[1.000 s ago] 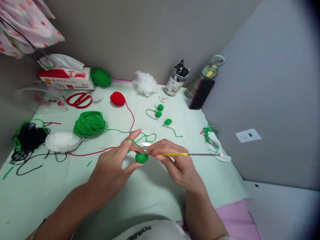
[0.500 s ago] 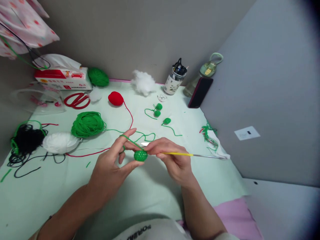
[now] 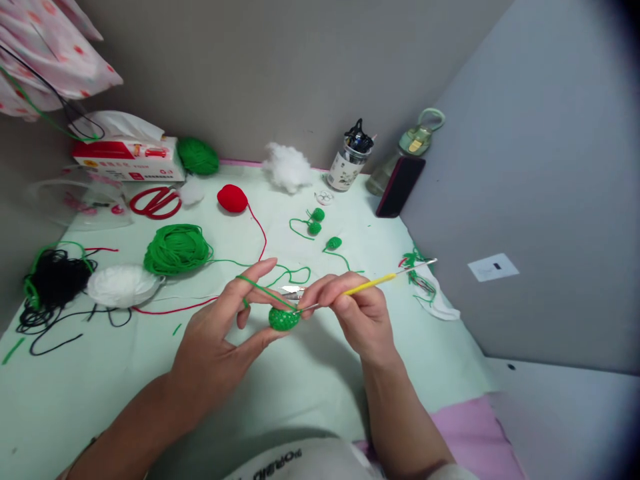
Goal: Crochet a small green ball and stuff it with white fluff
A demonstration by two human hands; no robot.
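Observation:
My left hand [image 3: 225,327] pinches a small round green crochet piece [image 3: 284,319] between thumb and fingers. Green working yarn runs from the piece up over the raised index finger and around the other fingers. My right hand [image 3: 360,317] grips a crochet hook [image 3: 373,285] by its yellow handle, and the hook's thin metal tip meets the top right edge of the piece. The hook's other metal end points up to the right. Behind the hands lies the green yarn skein [image 3: 179,249], its strand trailing across the table toward them. A shiny metal object, partly hidden, lies just behind the fingers.
Finished small green crochet balls [image 3: 334,243] lie beyond my hands. Around them are a red yarn ball [image 3: 233,199], white stuffing [image 3: 287,168], red scissors [image 3: 156,203], white yarn [image 3: 123,285] and black yarn [image 3: 57,283]. A pen jar [image 3: 347,163], bottle [image 3: 417,141] and phone [image 3: 401,187] stand at the back.
My right hand has shifted slightly right and turned the hook, so its far end now points upward instead of level. The green piece has moved slightly down and right.

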